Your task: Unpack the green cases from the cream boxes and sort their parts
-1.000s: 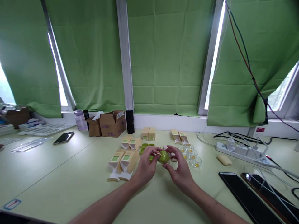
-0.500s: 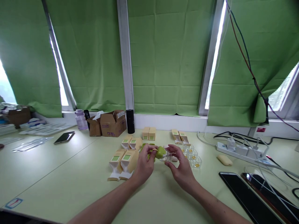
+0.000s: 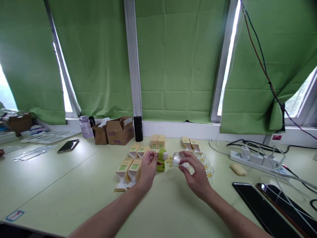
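My left hand pinches a green cap-like piece with a white rounded end, held above the table. Between the fingertips of my right hand is a clear plastic cup, tilted with its side toward the green piece and apart from it. Below the left fingers sits a green square container. Several small yellow pieces lie between the hands. Beyond my right hand stand several clear cups with yellow centres. Open cartons with green labels are beside my left hand.
Two more cartons stand at the back, and others lie further right. A black cylinder and cardboard boxes line the wall. On the right are a power strip, cables and phones. Another person's fingertips show far left.
The clear cup has come away from the green piece. My left hand has moved left and up with the green piece, uncovering the green container and small yellow pieces.
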A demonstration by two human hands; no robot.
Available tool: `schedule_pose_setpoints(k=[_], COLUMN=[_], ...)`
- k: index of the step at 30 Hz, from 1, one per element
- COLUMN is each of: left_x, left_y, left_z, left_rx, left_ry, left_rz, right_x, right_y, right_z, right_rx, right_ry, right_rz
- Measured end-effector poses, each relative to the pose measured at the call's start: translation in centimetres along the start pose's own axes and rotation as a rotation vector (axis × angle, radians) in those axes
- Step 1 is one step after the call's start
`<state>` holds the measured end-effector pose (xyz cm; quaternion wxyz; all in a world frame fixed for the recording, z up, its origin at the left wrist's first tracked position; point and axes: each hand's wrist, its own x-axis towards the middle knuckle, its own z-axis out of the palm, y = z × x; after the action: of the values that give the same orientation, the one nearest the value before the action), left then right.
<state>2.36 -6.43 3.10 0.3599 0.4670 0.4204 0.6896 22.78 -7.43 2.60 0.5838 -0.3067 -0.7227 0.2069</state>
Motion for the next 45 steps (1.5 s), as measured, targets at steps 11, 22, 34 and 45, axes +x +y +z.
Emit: schedule_pose_setpoints(k=[11,22,34,45], left_x=[-0.1,-0.3,-0.4,-0.6], left_y=[-0.4,-0.4,-0.1,0.0], left_z=[0.0,0.2,0.4,0.3], left_rx=[0.013,0.023,0.041,-0.083], left_ry=[-0.057,-0.070,-0.085,-0.127], left_rz=[-0.019,-0.024,-0.009,-0.110], right_x=[4.2,3.6,3.4,3.0], right_y=[1.2,0.3,1.3,1.6], right_z=[-7.3,-6.5,-6.5,-6.1], right_rx=[-0.750,-1.158,-1.229,-1.080], right_ry=[-0.130,-0.555,-0.587,-0.363], right_rz=[-0.040,0.311,0.257,-0.019])
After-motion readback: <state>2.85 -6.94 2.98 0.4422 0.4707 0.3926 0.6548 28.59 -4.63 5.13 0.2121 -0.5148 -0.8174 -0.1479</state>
